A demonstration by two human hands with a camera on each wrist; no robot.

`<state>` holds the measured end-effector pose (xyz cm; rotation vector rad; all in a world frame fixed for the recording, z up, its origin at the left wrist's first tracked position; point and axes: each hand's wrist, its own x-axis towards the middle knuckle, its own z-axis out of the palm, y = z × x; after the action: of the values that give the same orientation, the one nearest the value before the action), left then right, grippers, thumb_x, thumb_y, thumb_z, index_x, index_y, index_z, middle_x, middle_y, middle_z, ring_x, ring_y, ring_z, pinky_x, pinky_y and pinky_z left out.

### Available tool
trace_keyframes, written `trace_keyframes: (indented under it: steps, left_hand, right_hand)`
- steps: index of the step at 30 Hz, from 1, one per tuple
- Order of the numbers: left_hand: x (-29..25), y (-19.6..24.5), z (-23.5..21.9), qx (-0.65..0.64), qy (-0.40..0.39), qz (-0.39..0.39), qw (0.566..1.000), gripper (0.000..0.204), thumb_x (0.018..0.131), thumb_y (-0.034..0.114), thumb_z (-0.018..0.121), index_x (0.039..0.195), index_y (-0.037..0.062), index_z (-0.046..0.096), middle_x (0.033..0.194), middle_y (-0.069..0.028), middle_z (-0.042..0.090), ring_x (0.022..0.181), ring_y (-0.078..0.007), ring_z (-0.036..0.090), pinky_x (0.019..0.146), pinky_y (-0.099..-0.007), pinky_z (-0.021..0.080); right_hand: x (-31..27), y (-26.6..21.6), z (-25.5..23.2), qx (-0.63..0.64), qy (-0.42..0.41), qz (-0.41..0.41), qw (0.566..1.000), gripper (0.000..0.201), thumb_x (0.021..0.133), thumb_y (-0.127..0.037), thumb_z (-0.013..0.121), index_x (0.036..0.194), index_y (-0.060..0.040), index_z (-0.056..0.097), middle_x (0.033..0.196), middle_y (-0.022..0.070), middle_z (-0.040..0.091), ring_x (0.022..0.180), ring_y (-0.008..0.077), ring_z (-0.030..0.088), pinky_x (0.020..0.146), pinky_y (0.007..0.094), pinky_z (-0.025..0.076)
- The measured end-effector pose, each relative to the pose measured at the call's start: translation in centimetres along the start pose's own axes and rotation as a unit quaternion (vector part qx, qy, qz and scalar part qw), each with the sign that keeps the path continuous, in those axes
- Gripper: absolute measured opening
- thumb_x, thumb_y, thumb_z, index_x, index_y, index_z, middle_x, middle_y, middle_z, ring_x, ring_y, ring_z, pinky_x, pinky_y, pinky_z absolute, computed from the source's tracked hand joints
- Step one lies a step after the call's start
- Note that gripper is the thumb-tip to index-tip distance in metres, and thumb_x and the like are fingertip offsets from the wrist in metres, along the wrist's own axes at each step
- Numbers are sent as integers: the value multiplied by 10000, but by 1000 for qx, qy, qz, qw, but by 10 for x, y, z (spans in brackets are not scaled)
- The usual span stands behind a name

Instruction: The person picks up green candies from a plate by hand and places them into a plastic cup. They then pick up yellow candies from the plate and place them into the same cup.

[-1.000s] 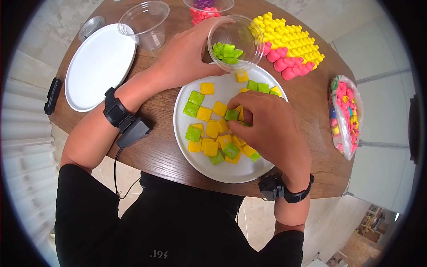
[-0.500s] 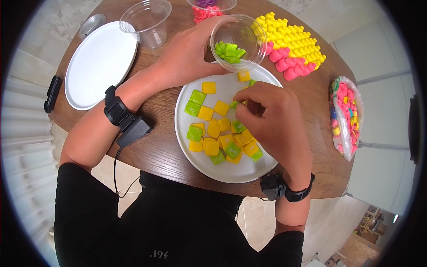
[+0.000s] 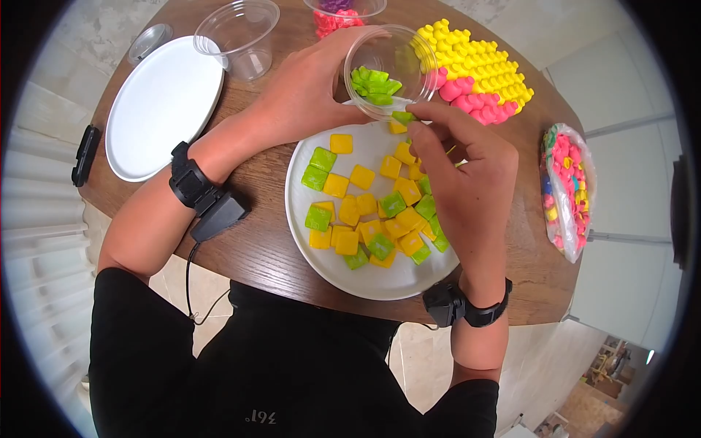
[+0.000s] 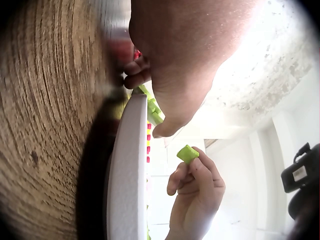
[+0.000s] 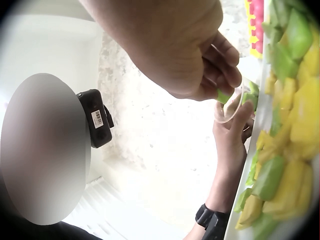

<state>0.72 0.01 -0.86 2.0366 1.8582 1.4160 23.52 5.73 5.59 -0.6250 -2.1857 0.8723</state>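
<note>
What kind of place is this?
Probably a room in a home or small workshop: there's a wooden table, a white curtain and shelves full of things.

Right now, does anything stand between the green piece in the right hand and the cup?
Nothing visible does: the right hand pinches the green piece near the rim of the clear cup, whose mouth is uncovered.

Two white plates [image 3: 327, 269], three clear cups [image 3: 391, 62], one plastic bag [image 3: 568, 193], two hands [image 3: 475, 175], two black wrist straps [image 3: 188, 179]
</note>
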Motion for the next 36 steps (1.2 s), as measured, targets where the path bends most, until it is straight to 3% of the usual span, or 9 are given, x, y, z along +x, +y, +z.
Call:
trace_keyframes:
  steps: [23, 25, 26, 28, 36]
  left_hand:
    - [0, 2, -1, -8, -7, -15, 1000, 910, 730, 264, 946, 1529, 150, 528, 1452, -155, 668, 1301, -367, 675, 1057, -455, 568]
    - [0, 3, -1, -3, -9, -21, 1000, 910, 733, 269, 948, 1531, 150, 526, 1441, -156, 674, 1287, -370, 683, 1041, -455, 577]
    - [0, 2, -1, -3, -9, -21, 1000, 910, 733, 269, 948, 1531, 150, 526, 1441, -156, 674, 1287, -370, 683, 1041, -455, 577]
    - [0, 2, -1, 0, -10, -16, 1000, 906, 738, 275, 949, 1530, 151, 525, 1429, -156, 681, 1266, -370, 696, 1015, -451, 591]
    - [0, 1, 0, -4, -2, -8, 1000, 903, 741, 276, 948, 1530, 157, 525, 1421, -157, 685, 1235, -369, 710, 994, -449, 602]
  right_hand:
    - [0, 13, 9, 43, -13, 46, 998, 163, 920, -10, 743, 1074, 40, 764, 813, 136, 731, 696, 209, 695, 677, 337, 553]
    - [0, 12, 6, 5, -40, 47, 998, 231, 966, 7, 706, 1188, 21, 770, 908, 59, 761, 747, 98, 684, 672, 249, 573]
    - [0, 13, 7, 5, -40, 47, 998, 231, 966, 7, 706, 1188, 21, 770, 908, 59, 761, 747, 98, 684, 672, 249, 573]
    - [0, 13, 10, 43, -11, 46, 998, 167, 918, -8, 743, 1077, 38, 764, 808, 133, 727, 692, 208, 690, 672, 340, 550]
    - [0, 14, 11, 41, -14, 44, 998, 182, 917, -7, 742, 1093, 36, 764, 807, 133, 729, 699, 209, 699, 677, 339, 555]
